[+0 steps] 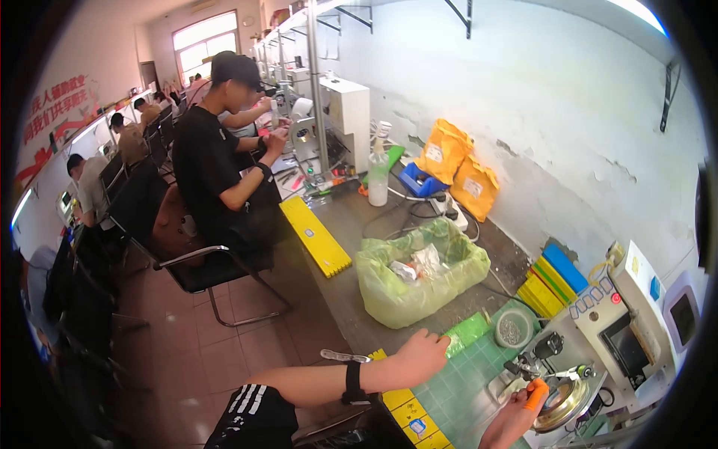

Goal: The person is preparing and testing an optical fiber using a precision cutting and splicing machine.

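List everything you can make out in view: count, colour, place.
Bag: 1, pale green, mid-bench
Bottle: 1, whitish, beyond bag
Pouches: 2, orange, against wall
Blue tray: 1, blue, beside pouches
Panels: 2, yellow, bench's left edge
Mat: 1, green, near bench end
Packet: 1, green, on mat
Tub: 1, greyish, beside packet
Machine: 1, white, right
Disc: 1, gold, before machine
Chairs: several, black, left
Workers: several, nearest in black, left
Left hand: 1, black wristband, at packet
Right hand: 1, orange finger cover, by disc
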Motion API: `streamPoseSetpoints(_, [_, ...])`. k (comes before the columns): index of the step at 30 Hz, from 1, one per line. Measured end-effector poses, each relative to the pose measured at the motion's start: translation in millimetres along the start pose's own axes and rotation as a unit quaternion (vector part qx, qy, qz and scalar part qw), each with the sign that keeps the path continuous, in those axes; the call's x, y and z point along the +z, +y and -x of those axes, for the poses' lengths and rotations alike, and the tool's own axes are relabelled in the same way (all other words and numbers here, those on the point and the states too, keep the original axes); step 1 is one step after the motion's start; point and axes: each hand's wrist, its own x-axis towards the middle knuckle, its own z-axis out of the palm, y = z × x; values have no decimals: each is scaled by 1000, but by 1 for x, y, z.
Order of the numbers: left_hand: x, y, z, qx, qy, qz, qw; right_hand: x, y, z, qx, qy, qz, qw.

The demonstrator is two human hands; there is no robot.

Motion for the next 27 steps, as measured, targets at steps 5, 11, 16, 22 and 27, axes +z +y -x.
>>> streamPoseSetpoints(5, [-45,-4,-48,24,55,121,991,8,-15,4,-56,-13,183,981])
streamPoseSetpoints(11, [-32,66,-94,184,224,110,951,12,-16,7,-52,-17,155,986])
streamPoseSetpoints(16, [0,82,-119,165,207,128,956,-1,24,-21,50,45,-16,998])
streamPoseSetpoints(22, [3,77,-124,190,252,136,939,19,-1,-12,44,75,-22,996])
streamPoseSetpoints(27, [6,75,-124,196,250,145,937,20,-19,-4,4,22,59,998])
